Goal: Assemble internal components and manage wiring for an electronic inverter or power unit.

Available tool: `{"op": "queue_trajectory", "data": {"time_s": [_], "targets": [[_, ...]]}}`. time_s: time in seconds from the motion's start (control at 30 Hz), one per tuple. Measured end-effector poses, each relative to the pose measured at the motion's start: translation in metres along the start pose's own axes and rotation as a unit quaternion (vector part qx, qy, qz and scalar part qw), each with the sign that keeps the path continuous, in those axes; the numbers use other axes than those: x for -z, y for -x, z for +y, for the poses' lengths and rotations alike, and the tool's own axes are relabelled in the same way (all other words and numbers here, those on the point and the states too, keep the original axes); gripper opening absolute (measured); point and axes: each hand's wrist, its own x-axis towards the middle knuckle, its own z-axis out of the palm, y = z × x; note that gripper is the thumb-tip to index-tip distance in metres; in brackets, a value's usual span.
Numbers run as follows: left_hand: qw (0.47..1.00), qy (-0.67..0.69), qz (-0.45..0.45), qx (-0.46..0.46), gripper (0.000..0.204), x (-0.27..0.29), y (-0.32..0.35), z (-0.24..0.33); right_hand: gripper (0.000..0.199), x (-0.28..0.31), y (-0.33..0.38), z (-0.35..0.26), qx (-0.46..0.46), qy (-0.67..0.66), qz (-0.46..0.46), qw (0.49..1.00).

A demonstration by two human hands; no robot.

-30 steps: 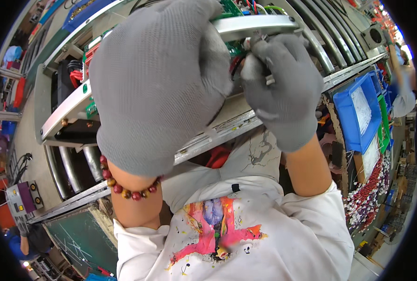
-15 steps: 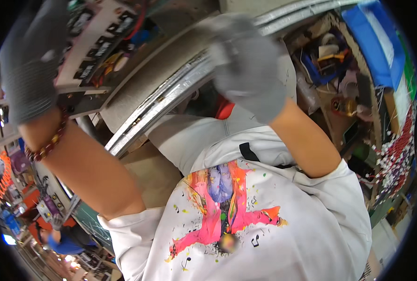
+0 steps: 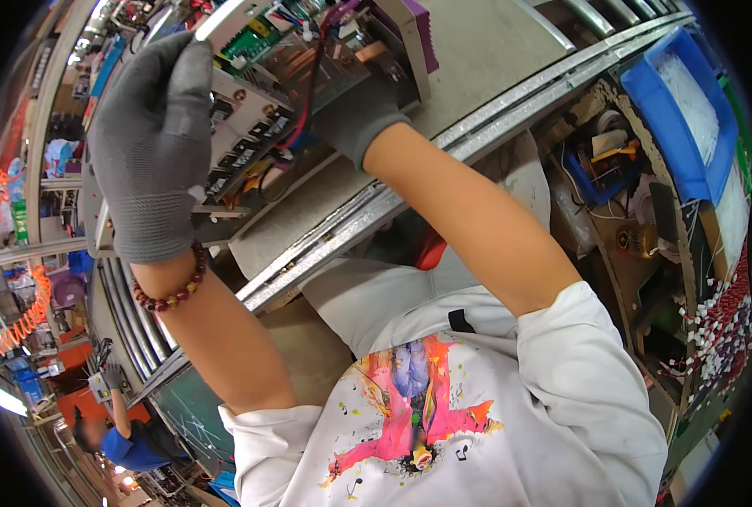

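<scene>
In a grey knitted glove, my left hand [image 3: 158,144] rests at the left side of an open electronic unit [image 3: 232,131], its fingers closed at the edge of the pale metal panel. The unit carries a green circuit board [image 3: 247,44], a row of black terminals and loose red and black wires [image 3: 315,80]. My right hand [image 3: 355,117], gloved too, reaches into the unit's near right side, where its fingers are hidden among the parts. A pale plate with a purple edge [image 3: 414,38] stands just beyond it.
A silver rail [image 3: 342,221] edges the bench before me. To the right are a blue bin [image 3: 646,84] with white material, a cluttered shelf and bundled red-white wires [image 3: 718,338]. Rollers [image 3: 131,317], orange coiled hoses [image 3: 23,325] and a person in blue [image 3: 135,444] are at left.
My right hand has moved from above the rail, leftward and away, into the unit. The view has shifted so that more of the unit shows, and my left hand appears nearer the middle.
</scene>
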Motion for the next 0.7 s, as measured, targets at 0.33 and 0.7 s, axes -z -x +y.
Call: {"op": "queue_trajectory", "data": {"time_s": [0.33, 0.7], "targets": [[1.0, 0.012, 0.021, -0.016, 0.02, -0.006, -0.005, 0.0, 0.036, 0.008, -0.005, 0.016, 0.123, -0.006, -0.036, 0.992], [0.999, 0.0, 0.033, -0.026, 0.019, -0.01, -0.007, 0.001, 0.035, 0.01, -0.015, 0.022, 0.266, 0.023, -0.083, 0.96]]}}
